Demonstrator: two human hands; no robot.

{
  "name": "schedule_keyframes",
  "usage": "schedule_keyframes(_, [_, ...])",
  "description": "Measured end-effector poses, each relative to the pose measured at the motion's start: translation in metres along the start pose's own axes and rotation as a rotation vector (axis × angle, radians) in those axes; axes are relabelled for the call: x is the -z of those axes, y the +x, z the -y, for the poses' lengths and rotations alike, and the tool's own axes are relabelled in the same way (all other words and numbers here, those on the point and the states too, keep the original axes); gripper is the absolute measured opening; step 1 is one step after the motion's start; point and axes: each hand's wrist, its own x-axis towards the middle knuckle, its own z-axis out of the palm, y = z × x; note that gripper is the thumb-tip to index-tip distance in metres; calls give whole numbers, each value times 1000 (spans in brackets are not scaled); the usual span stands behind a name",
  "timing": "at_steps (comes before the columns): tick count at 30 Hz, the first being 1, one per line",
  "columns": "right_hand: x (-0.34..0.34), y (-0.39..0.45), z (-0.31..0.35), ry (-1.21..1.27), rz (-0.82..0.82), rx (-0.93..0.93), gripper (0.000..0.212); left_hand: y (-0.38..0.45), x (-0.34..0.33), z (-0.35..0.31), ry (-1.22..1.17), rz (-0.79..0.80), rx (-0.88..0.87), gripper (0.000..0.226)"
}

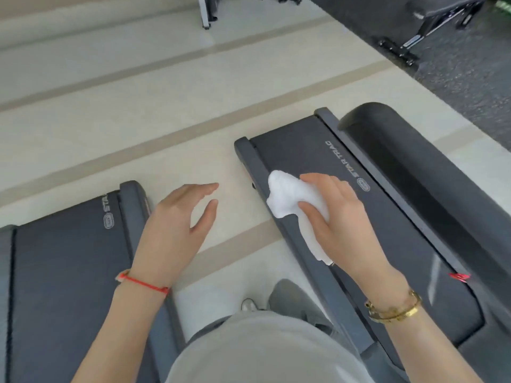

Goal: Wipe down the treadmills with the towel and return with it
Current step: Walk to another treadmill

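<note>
A: Item one, your right hand [340, 217]?

B: Closed around the white towel [290, 199], thumb under and fingers over the bunched cloth. You press it on the right treadmill [309, 150], where the grey side rail [254, 164] meets the dark belt, near the deck's far end. One tail of the cloth trails back under your palm along that rail.

A: Item two, your left hand [179, 219]?

B: Empty, fingers spread loosely and slightly curled. It hovers over the pale floor [138, 106], well left of the right treadmill's rail, in the gap between the two machines.

A: Item three, wrist wear?

B: A red string bracelet [143, 284] on your left wrist; a gold bangle [395, 310] on your right.

A: Item four, the other machine?

B: The left treadmill [69, 258], dark belt with a partly readable logo, lies parallel to the right treadmill across the floor gap, its end nearer to you.

A: Item five, surroundings?

B: Just right of the right treadmill's belt runs a black padded rail [414, 175]. Far beyond that treadmill, on dark speckled flooring, stands a black bench [439, 12]. Your grey top [262, 352] fills the lower middle, beside the right treadmill's near end.
</note>
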Motion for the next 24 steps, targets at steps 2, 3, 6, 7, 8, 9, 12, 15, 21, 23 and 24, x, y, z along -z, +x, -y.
schedule_keyframes(2, [-17,21,4,3,27,1,35,10,3,21,-4,-7,43,27])
schedule_keyframes(3, [-25,32,5,3,45,3,35,16,4,31,-5,-11,63,26])
schedule_keyframes(6, [-47,71,7,11,92,10,35,39,5,59,-24,-23,110,25])
schedule_keyframes(7, [-54,85,8,13,102,14,36,49,5,68,-26,-29,122,25])
schedule_keyframes(8, [-62,101,9,16,109,19,35,59,4,77,-25,-32,134,25])
schedule_keyframes(9, [-69,117,9,20,115,24,35,71,4,86,-22,-33,146,25])
schedule_keyframes(12, [-91,172,10,38,130,47,35,114,5,113,-14,-37,182,25])
schedule_keyframes(15, [-109,235,11,42,125,73,35,166,9,138,-11,-49,214,26])
schedule_keyframes(21, [-133,368,16,43,116,101,35,284,19,182,-6,-76,235,27])
schedule_keyframes(23, [-140,408,18,34,112,110,35,321,22,196,-11,-81,230,27])
schedule_keyframes(24, [-143,427,19,33,111,110,35,339,23,203,-10,-81,224,26])
